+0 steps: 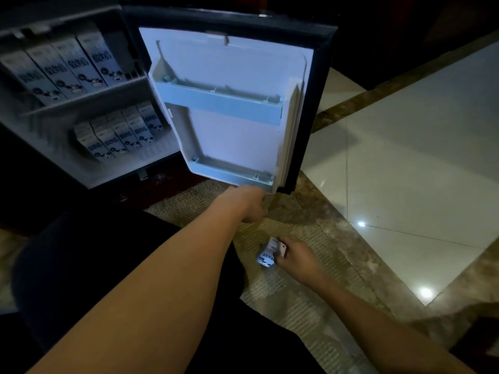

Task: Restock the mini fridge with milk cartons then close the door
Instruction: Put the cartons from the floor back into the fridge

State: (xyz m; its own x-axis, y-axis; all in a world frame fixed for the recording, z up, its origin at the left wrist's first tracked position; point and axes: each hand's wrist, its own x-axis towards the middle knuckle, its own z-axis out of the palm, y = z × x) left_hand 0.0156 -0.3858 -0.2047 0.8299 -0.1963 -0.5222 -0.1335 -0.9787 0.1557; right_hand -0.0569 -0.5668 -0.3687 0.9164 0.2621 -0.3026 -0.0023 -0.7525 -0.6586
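Observation:
The mini fridge (89,171) stands open at the upper left, with several milk cartons (67,68) on its upper shelf and several more cartons (118,136) on its floor. Its door (232,125) is swung wide, both door racks bare. My left hand (249,203) reaches under the door's bottom corner, fingers curled out of sight, so I cannot see whether it grips the edge. My right hand (294,256) is closed on a small white milk carton (268,255) low over the mat.
A woven mat (283,306) covers the floor in front of the fridge. Glossy white tiles (418,171) with brown marble borders (345,238) spread to the right. My dark-clothed knee (94,265) fills the lower left. The surroundings are dim.

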